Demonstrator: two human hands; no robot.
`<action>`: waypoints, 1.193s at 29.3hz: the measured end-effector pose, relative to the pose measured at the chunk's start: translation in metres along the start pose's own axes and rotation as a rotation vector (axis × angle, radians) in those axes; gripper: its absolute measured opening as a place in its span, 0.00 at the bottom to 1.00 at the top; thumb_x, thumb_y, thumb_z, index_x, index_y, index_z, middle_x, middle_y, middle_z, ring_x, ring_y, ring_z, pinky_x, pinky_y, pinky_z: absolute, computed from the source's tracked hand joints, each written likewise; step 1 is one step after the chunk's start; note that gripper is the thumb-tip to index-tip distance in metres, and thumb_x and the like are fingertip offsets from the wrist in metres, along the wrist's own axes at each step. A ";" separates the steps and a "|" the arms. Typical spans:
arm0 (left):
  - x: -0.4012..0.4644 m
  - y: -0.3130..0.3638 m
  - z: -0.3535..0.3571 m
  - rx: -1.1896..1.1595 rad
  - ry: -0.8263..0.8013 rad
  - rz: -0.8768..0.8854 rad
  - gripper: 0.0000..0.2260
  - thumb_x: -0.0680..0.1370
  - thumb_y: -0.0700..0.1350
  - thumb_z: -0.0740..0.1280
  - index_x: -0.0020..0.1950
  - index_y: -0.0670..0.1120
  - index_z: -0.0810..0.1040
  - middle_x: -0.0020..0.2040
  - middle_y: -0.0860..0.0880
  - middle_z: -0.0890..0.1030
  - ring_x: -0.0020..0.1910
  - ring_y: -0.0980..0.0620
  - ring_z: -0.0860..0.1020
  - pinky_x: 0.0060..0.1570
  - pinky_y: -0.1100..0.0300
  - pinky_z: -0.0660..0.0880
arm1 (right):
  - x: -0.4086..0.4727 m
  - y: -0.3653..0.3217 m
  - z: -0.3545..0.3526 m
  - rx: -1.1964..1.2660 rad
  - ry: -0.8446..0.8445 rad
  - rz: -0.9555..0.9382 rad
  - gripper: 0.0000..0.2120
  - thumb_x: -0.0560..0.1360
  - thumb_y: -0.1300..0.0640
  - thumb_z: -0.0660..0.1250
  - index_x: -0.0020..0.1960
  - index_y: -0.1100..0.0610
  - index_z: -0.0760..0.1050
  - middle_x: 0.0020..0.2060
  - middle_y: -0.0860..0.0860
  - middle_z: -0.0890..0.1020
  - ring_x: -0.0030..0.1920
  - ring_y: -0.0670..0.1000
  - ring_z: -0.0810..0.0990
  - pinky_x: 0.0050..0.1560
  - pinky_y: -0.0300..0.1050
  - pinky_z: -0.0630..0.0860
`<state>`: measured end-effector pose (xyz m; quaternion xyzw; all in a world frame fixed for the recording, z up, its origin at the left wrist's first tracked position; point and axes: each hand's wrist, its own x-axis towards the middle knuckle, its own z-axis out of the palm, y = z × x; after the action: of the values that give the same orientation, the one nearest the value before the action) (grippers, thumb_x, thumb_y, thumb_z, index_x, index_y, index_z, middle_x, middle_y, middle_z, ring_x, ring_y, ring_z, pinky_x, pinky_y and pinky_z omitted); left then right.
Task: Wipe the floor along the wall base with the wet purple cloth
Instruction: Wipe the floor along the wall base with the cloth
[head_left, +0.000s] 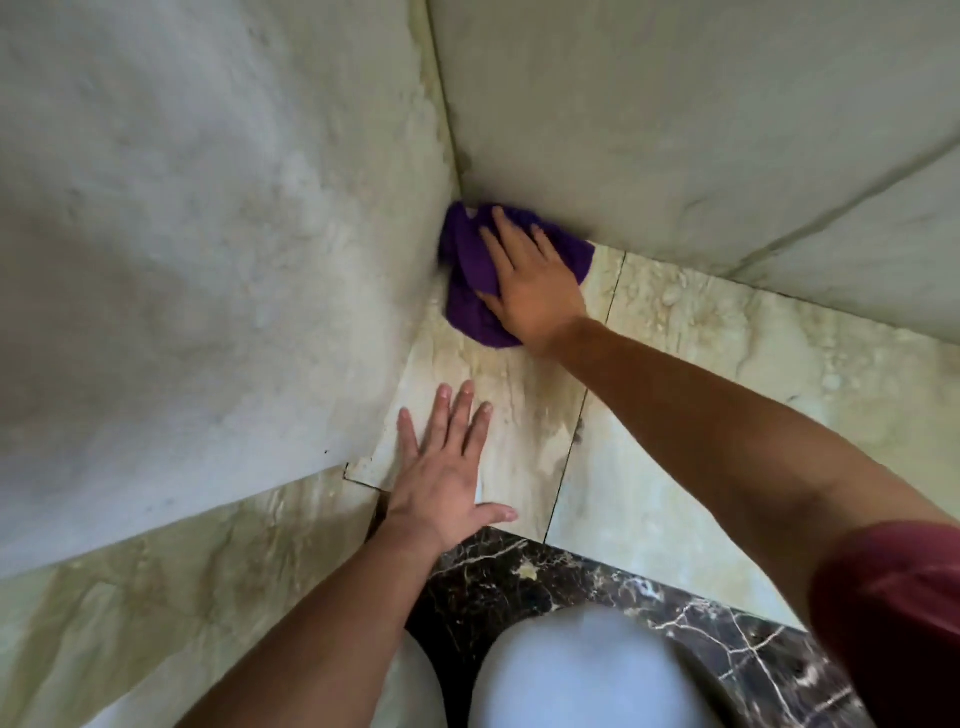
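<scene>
Knee (582, 670) low | left hand (441, 467) fingers splayed on floor (675, 467) | right hand (530, 280) fingers flat, pressing cloth (467, 260) | risk: bunched cloth beyond fingertips skips corner seam

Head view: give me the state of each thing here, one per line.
Purple cloth: bunched, pressed into the floor corner where two walls meet.
Right hand: flat on the cloth, fingers spread.
Left hand: flat on the bare floor tile, holding nothing.
Floor tile: pale, streaked.
</scene>
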<state>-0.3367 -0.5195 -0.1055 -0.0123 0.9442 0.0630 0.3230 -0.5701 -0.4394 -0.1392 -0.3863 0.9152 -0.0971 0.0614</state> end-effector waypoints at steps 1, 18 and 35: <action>0.001 0.000 0.000 -0.002 -0.010 -0.001 0.59 0.65 0.82 0.52 0.78 0.46 0.29 0.75 0.43 0.21 0.75 0.41 0.23 0.73 0.28 0.40 | -0.004 0.001 0.001 0.038 0.050 0.050 0.34 0.81 0.43 0.58 0.81 0.59 0.56 0.81 0.59 0.55 0.80 0.57 0.59 0.81 0.56 0.49; 0.007 -0.009 -0.037 0.159 -0.298 0.061 0.65 0.65 0.76 0.66 0.77 0.44 0.26 0.75 0.38 0.23 0.76 0.37 0.28 0.74 0.29 0.44 | 0.041 -0.045 -0.041 0.219 -0.569 0.207 0.58 0.68 0.24 0.63 0.82 0.57 0.44 0.82 0.57 0.41 0.82 0.59 0.43 0.80 0.60 0.50; -0.055 -0.016 0.032 0.028 -0.119 -0.020 0.65 0.64 0.73 0.69 0.75 0.47 0.22 0.72 0.37 0.19 0.72 0.34 0.23 0.76 0.33 0.42 | 0.016 -0.042 0.008 0.083 -0.133 0.230 0.46 0.73 0.31 0.60 0.82 0.56 0.52 0.83 0.55 0.47 0.82 0.55 0.48 0.80 0.61 0.43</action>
<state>-0.2726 -0.5321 -0.0992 -0.0137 0.9241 0.0472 0.3791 -0.5505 -0.4808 -0.1378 -0.2815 0.9425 -0.1015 0.1488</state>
